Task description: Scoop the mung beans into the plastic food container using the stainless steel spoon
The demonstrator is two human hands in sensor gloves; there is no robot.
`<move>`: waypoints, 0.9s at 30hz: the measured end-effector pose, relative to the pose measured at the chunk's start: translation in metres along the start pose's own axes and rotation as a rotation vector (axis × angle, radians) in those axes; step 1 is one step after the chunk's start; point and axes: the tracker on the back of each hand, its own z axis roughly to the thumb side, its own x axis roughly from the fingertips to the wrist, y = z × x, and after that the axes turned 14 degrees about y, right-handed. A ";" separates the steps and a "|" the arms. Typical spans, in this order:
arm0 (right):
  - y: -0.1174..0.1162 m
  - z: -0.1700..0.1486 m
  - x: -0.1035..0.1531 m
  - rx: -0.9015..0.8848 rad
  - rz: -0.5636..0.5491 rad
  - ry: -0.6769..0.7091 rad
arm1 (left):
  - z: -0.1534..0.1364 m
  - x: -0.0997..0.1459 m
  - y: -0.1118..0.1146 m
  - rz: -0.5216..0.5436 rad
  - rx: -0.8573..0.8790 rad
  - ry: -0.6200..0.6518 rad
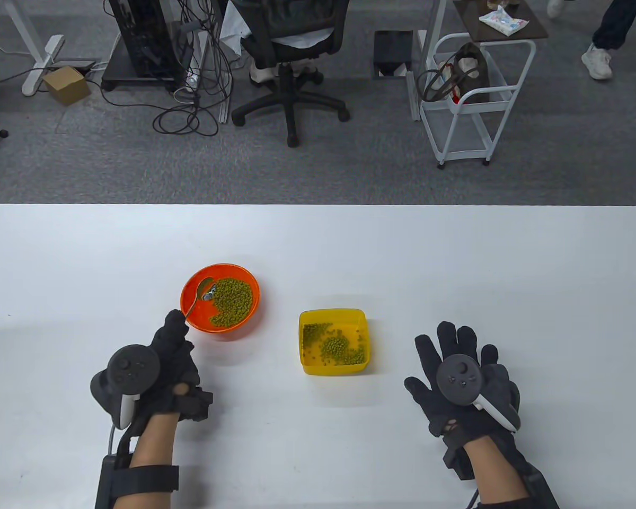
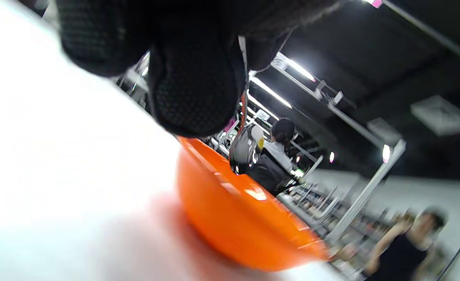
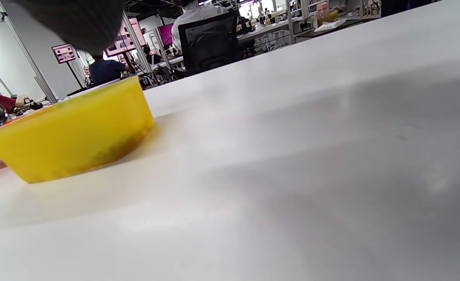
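Note:
An orange bowl (image 1: 244, 275) with a pile of mung beans (image 1: 232, 301) stands left of centre; its outer wall shows in the left wrist view (image 2: 230, 218). My left hand (image 1: 176, 339) grips the handle of the stainless steel spoon (image 1: 200, 292), whose bowl lies inside the orange bowl at the left edge of the beans. The spoon bowl also shows in the left wrist view (image 2: 243, 150). A yellow plastic container (image 1: 332, 315) with some mung beans (image 1: 335, 347) stands to the right; it also shows in the right wrist view (image 3: 70, 132). My right hand (image 1: 458, 366) rests flat and empty on the table right of the container.
The white table (image 1: 456, 254) runs to a far edge; beyond it are an office chair (image 1: 291, 58), cables and a white cart (image 1: 471, 95) on the floor. Nothing else stands on the table.

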 end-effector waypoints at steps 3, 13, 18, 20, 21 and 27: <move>0.000 0.000 0.000 0.000 0.001 -0.002 | 0.011 0.000 0.003 -0.050 -0.249 0.100; 0.000 -0.001 0.000 -0.002 -0.003 -0.003 | 0.029 0.000 0.017 -0.119 -0.508 0.246; 0.000 -0.001 0.000 0.000 -0.002 -0.004 | 0.037 -0.001 0.018 -0.128 -0.512 0.278; -0.001 -0.001 0.000 0.002 -0.001 -0.003 | 0.037 -0.001 0.020 -0.145 -0.479 0.281; -0.001 -0.001 0.000 0.002 -0.001 -0.002 | 0.037 0.000 0.022 -0.163 -0.465 0.288; -0.001 -0.001 -0.001 0.003 0.000 -0.002 | 0.041 0.001 0.034 -0.226 -0.461 0.312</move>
